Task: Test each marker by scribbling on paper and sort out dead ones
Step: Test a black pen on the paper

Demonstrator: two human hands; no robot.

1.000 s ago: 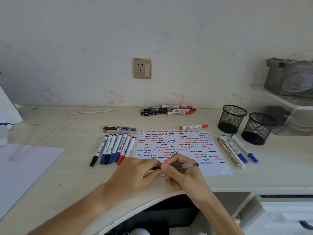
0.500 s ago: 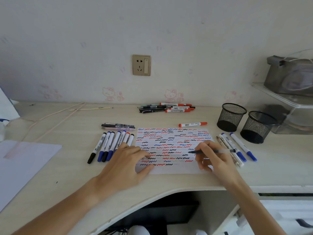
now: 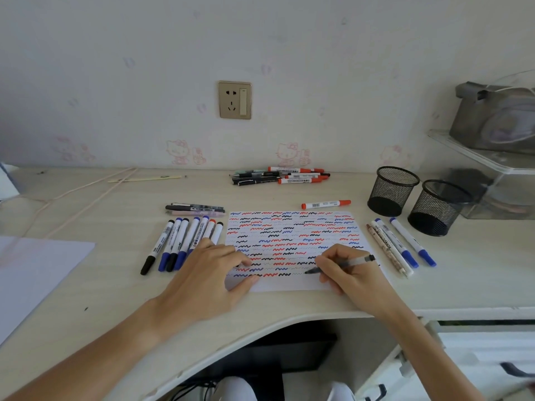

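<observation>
A white paper (image 3: pixel 292 227) covered in red, blue and black squiggles lies in the middle of the desk. My right hand (image 3: pixel 350 270) grips a clear-barrelled black pen (image 3: pixel 351 261), its tip touching the paper's lower rows. My left hand (image 3: pixel 214 273) lies flat, pressing the paper's lower left corner. Left of the paper is a row of several markers (image 3: pixel 179 241); two more pens (image 3: pixel 195 209) lie above them. On the right lie three markers and pens (image 3: pixel 399 244). A red marker (image 3: pixel 325 204) rests above the paper.
A pile of red markers and dark pens (image 3: pixel 280 176) sits by the wall. Two black mesh cups (image 3: pixel 392 191) (image 3: pixel 437 206) stand at the right, next to a clear shelf (image 3: pixel 492 163). A white sheet (image 3: pixel 34 270) lies at the left. A thin cord (image 3: pixel 86 192) crosses the desk.
One second ago both hands held the pen together near the paper's bottom edge. My left hand then went flat onto the paper, and my right hand brought the pen down and left to the lower rows.
</observation>
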